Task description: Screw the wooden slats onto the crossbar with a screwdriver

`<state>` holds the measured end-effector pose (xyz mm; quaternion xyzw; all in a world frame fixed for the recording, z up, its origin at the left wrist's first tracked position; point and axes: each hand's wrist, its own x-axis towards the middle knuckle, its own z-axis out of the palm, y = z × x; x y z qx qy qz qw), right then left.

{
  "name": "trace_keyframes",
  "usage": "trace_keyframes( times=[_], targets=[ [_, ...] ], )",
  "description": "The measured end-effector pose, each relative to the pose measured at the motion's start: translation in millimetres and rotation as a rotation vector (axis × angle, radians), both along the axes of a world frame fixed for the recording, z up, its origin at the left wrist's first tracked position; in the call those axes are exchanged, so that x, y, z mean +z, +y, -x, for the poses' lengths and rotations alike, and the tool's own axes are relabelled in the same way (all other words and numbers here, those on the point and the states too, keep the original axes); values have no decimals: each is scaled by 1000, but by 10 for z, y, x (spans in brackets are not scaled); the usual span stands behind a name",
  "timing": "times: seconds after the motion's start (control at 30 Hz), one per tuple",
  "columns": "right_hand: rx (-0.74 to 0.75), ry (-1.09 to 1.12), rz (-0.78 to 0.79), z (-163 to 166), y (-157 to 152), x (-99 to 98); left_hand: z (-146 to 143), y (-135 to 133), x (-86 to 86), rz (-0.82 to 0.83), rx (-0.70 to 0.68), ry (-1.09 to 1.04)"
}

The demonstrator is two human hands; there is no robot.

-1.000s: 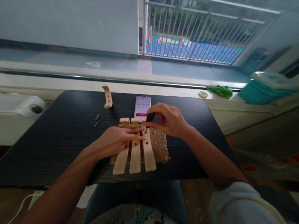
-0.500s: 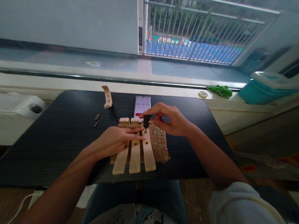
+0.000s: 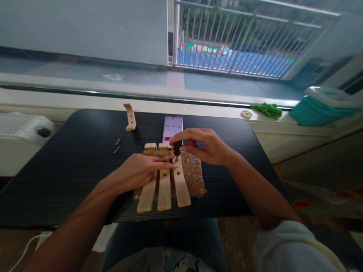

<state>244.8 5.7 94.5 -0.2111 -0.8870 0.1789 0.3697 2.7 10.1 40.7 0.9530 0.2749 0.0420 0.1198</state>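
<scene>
Between the bent thumb and fingers of my right hand (image 3: 210,146) is a stubby screwdriver (image 3: 177,147) with a black handle. It stands upright, its tip at a hole in the right wooden piece (image 3: 181,188). My left hand (image 3: 137,169) lies across the wooden pieces with its fingers stretched out, the fingertips touching the right one near the screwdriver. Under that hand are the middle wooden piece (image 3: 164,195) and the left wooden piece (image 3: 147,198), partly covered. All three rest on a brown block (image 3: 194,173) in clear wrapping.
A curved wooden piece with two holes (image 3: 130,117) stands at the back of the black table (image 3: 71,173). Several small metal screws (image 3: 117,149) lie left of the hands. A phone (image 3: 173,124) showing a timer lies behind them. A green cloth (image 3: 267,110) rests on the sill.
The near end of the right wooden piece has swung slightly to the right. The screwdriver has tilted or turned a little in my right hand; my left hand stays nearly still.
</scene>
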Motion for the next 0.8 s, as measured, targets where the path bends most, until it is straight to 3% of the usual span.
trace_keyframes(
  times=[0.8],
  targets=[
    [-84, 82, -113, 7, 33, -77, -28, -3, 54, 23, -2, 45]
  ],
)
